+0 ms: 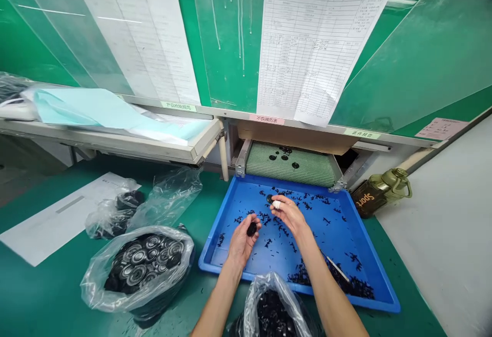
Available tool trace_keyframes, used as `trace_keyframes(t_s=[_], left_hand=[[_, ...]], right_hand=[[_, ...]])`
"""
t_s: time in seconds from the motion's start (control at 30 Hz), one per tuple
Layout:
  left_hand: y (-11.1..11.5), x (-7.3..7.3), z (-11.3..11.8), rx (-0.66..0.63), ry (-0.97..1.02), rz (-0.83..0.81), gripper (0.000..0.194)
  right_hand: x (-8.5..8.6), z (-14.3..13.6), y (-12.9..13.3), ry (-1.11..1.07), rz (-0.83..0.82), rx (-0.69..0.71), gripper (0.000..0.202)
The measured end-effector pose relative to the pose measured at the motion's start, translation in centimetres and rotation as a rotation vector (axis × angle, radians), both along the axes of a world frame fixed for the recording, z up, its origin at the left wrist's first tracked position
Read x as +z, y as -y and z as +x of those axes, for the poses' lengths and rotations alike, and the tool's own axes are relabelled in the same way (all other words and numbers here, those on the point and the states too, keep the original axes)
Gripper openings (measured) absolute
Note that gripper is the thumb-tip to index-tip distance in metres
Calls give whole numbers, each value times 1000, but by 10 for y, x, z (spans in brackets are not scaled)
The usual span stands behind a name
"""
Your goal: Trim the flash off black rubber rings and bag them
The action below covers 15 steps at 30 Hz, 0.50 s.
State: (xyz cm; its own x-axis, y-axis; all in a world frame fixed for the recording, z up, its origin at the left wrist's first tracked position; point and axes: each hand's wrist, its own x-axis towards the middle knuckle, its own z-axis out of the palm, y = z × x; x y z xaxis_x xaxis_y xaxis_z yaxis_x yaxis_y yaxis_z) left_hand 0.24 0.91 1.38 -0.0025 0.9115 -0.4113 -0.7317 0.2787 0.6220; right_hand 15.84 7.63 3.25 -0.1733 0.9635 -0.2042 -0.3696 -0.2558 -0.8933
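Over the blue tray point(215, 234), my left hand point(243, 238) is closed on a small round black part point(251, 229) held at the fingertips. Farther back and to the right, my right hand point(289, 214) pinches another round black part point(269, 199) between thumb and fingers. White wrapping point(276, 204) covers one fingertip of that hand. Small black scraps point(264, 219) lie scattered over the tray floor, with a denser heap point(361, 288) at its near right. A thin pale stick point(338, 269) rests there, partly hidden by my right forearm.
Behind the tray, a green ribbed conveyor belt point(265, 167) carries several round black parts. An open bag point(144, 265) of black ring-shaped parts stands left; another bag point(271, 311) of black pieces sits in front. A green bottle point(380, 191) lies at right, and white paper point(57, 219) at left.
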Motion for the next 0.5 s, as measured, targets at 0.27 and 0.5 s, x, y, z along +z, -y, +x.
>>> trace_keyframes(t_s=[0.27,0.5], left_hand=[[7,0,9,-195,-241,188,36],[9,-2,12,-224,-351,251,33]], right_hand=[[-6,-10,65,317,127,211,22],[-5,-12,66,604,248,98,20]])
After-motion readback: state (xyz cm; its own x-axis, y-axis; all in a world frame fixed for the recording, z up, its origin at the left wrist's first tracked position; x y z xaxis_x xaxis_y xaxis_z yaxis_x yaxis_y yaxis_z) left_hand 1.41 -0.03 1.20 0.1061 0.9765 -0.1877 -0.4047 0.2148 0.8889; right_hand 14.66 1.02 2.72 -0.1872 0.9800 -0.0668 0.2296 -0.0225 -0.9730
